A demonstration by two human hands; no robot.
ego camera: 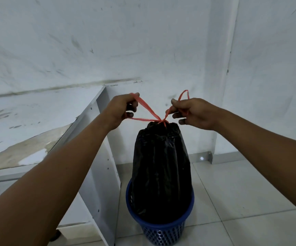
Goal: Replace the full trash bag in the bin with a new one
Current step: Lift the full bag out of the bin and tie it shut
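A full black trash bag (161,167) stands tall in a blue perforated bin (161,228) on the tiled floor, its neck cinched by a red drawstring (162,120). My left hand (121,109) grips the left loop of the drawstring, pulling it up and to the left. My right hand (193,112) pinches the right loop, whose end sticks up above the fingers. The two loops cross just above the bag's gathered top. The bag's lower part sits inside the bin.
A white desk (93,139) with a glass top stands close on the left, its side panel next to the bin. White scuffed walls form a corner behind. Light floor tiles (250,192) spread to the right.
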